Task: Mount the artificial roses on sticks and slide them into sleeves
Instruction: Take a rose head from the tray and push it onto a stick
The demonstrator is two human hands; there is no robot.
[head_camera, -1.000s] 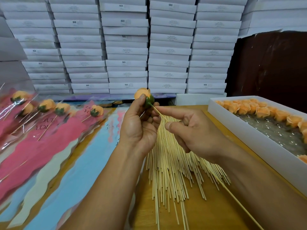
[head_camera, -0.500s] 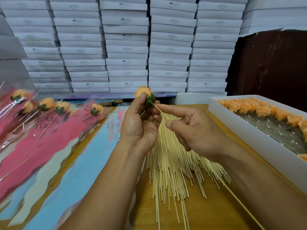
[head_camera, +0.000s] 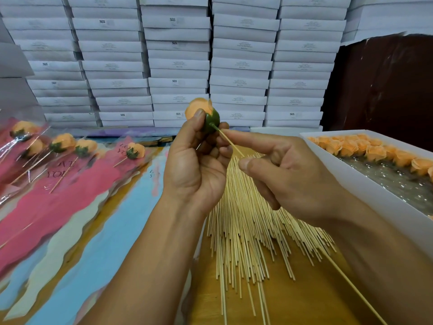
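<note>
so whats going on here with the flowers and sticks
A person is mounting an orange rose on a stick. The left hand grips the rose by its green base, and the right hand pinches the stick, whose tip is at the base. Loose sticks lie on the table; sleeved roses lie at left.

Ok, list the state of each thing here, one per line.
left hand: grips the rose
rose: held up, stick tip in its green base
right hand: pinches the stick
stick: slanted, entering the rose
white box: open, roses along its far side
sleeves: flat, some filled
</note>
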